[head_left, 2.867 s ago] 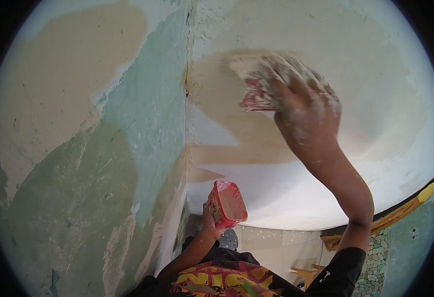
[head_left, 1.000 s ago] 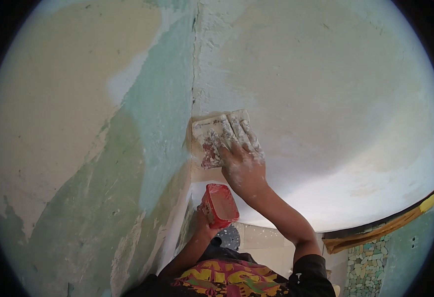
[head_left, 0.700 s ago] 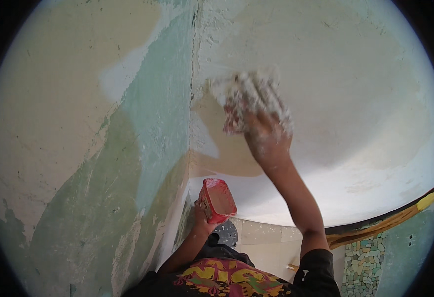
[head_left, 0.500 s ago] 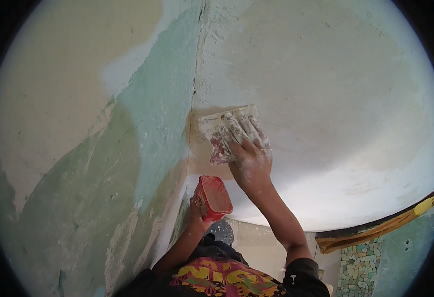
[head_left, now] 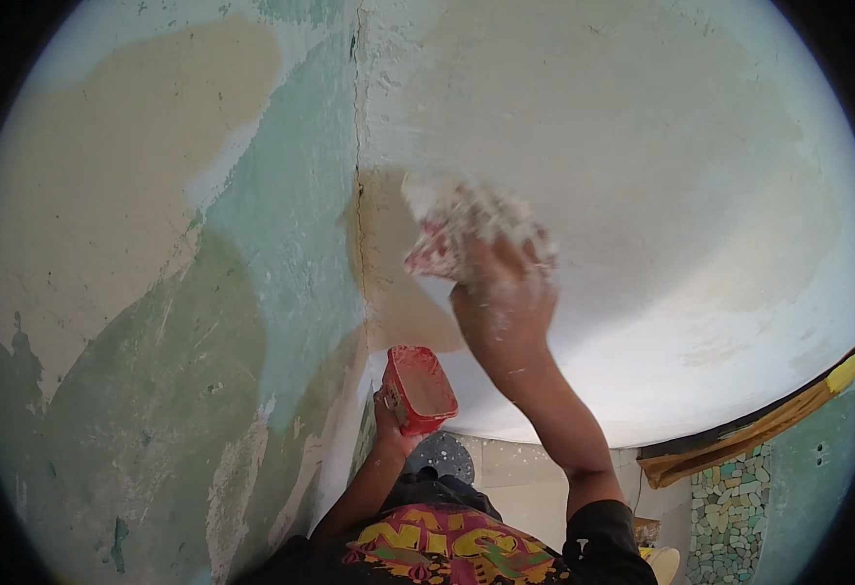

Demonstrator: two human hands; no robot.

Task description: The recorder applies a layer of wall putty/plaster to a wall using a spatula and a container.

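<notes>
My left hand (head_left: 388, 421) grips a red rectangular plastic tub (head_left: 421, 390) low beside the wall corner. Smooth pinkish-beige putty fills much of it, and smears coat its rim. Higher up, my right hand (head_left: 504, 268) is closed on a flat putty spreader (head_left: 437, 229), pinkish-red and caked with white putty. Motion blurs its edges and my fingers. The spreader is over the right wall (head_left: 622, 146), just right of a damp brown patch (head_left: 388, 263) along the corner; whether it touches the surface I cannot tell. Dried putty whitens my fingers.
A cracked corner line (head_left: 357, 117) runs upward between the walls. The left wall (head_left: 145, 419) has patchy green and beige layers. Below stand a round grey perforated thing (head_left: 444, 456) and a pale yellow bucket (head_left: 661, 563). A pebble-tiled strip (head_left: 728, 522) and a brown-yellow edge strip (head_left: 749, 434) lie at lower right.
My right hand and the spreader have moved right, away from the corner, uncovering more of the brown patch. The view has shifted slightly. My left hand still holds the tub in about the same place.
</notes>
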